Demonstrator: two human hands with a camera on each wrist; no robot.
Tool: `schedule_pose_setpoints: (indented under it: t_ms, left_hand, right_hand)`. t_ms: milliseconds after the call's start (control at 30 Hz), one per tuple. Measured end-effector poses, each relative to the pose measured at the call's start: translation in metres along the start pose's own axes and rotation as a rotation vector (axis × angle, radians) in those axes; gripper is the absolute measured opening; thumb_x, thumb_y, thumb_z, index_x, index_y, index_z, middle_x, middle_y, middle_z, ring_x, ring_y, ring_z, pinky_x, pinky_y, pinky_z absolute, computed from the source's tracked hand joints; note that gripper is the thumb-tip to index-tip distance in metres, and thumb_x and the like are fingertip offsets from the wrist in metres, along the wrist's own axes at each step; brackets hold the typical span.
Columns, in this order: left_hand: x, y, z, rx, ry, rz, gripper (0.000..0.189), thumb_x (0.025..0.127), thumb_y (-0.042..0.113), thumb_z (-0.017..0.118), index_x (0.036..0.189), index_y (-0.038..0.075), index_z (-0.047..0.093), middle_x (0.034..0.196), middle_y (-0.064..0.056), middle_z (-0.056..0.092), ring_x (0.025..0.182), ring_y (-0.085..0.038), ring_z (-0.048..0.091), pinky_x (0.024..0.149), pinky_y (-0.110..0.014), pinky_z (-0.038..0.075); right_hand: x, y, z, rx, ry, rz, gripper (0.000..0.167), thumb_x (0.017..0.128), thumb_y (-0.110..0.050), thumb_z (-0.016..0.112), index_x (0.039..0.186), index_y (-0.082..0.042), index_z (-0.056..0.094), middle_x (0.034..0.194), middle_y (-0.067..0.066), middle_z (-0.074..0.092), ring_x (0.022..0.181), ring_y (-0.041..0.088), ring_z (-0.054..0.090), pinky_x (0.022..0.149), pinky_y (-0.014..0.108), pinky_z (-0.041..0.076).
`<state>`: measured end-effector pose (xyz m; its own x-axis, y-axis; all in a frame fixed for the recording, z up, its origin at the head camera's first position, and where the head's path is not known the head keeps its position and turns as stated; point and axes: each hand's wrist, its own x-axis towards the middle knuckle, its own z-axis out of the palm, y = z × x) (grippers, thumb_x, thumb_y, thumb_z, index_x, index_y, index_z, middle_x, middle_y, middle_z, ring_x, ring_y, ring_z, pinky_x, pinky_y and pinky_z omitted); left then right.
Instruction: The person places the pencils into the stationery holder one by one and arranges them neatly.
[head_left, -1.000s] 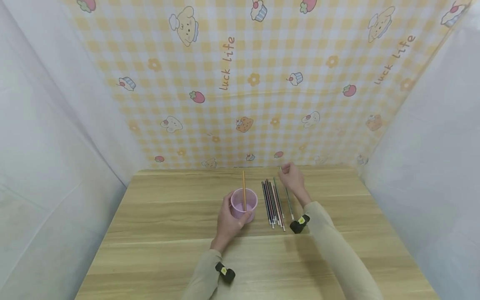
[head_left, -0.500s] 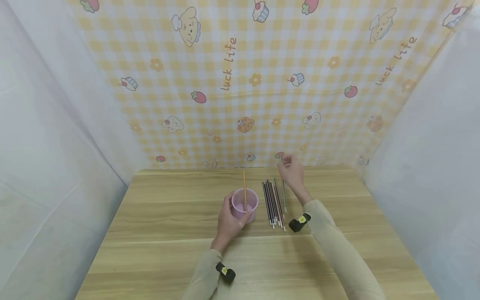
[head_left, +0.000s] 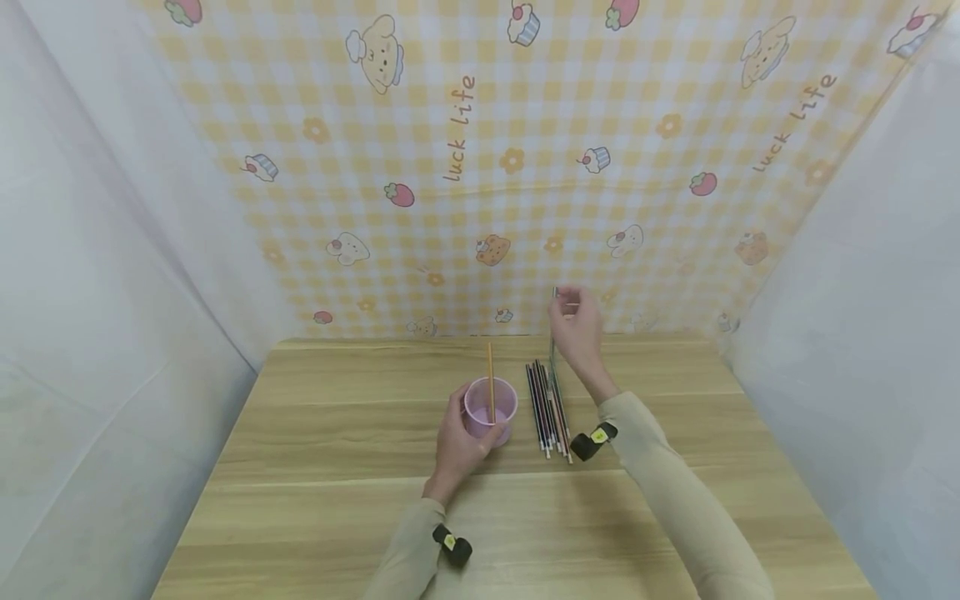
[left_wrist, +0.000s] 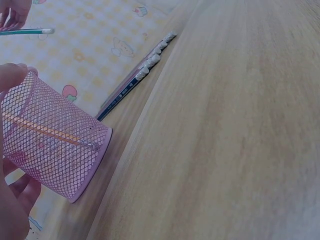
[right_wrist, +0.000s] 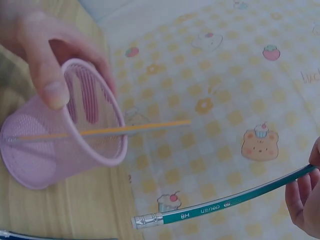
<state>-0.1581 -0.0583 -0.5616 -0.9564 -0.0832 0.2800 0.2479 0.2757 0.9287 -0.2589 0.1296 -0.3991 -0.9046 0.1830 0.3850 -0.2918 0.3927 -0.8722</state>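
Note:
My left hand grips a pink mesh pencil cup standing on the table, thumb at its rim. Inside the cup leans one yellow pencil, its eraser end at the bottom. My right hand pinches a green pencil near its upper end. The green pencil hangs in the air, white eraser end downward, right of the cup and over the far part of the pencil row. Several dark and reddish pencils lie side by side on the table, erasers toward me.
The wooden table ends at the back against a yellow checked cloth with cartoon prints. White sheets hang at the left and right.
My right hand has lifted the green pencil off the table, up and slightly left, so it now hangs over the row. My left hand keeps holding the cup in place.

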Motion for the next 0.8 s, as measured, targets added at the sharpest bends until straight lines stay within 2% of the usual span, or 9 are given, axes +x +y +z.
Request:
schedule_pose_setpoints:
  t_ms: [167,400,633,800]
  left_hand:
    - [0.0,0.0,-0.001,0.008,0.0,0.004,0.09,0.072,0.021,0.089,0.148,0.007,0.042,0.14,-0.022,0.058,0.127,-0.041,0.058,0.107,-0.051,0.051]
    - [0.0,-0.001,-0.001,0.011,0.0,-0.003,0.091,0.072,0.022,0.089,0.148,0.007,0.042,0.141,-0.022,0.057,0.126,-0.041,0.059,0.107,-0.051,0.052]
    - [0.001,-0.004,0.0,0.035,-0.002,-0.005,0.092,0.072,0.024,0.089,0.149,0.01,0.041,0.142,-0.017,0.057,0.128,-0.035,0.059,0.108,-0.047,0.052]
    - [0.001,-0.006,0.001,0.034,-0.003,0.002,0.091,0.073,0.024,0.089,0.149,0.01,0.041,0.141,-0.019,0.057,0.126,-0.036,0.059,0.107,-0.047,0.052]
  right_hand:
    - [0.0,-0.013,0.01,0.078,0.034,-0.035,0.026,0.092,-0.002,0.059,0.117,0.004,0.059,0.106,0.016,0.063,0.092,0.025,0.061,0.081,0.026,0.055]
    - [-0.002,-0.022,0.026,0.123,0.022,-0.036,0.026,0.094,-0.004,0.058,0.119,0.005,0.057,0.108,0.016,0.062,0.095,0.025,0.062,0.079,0.023,0.055]
    - [-0.006,-0.014,0.045,0.133,0.012,-0.063,0.023,0.094,-0.003,0.058,0.116,0.004,0.058,0.105,0.017,0.064,0.092,0.029,0.066,0.077,0.024,0.059]
    - [-0.014,-0.004,0.054,0.113,-0.032,-0.055,0.022,0.095,-0.003,0.058,0.116,0.004,0.058,0.106,0.019,0.065,0.094,0.034,0.068,0.077,0.032,0.062]
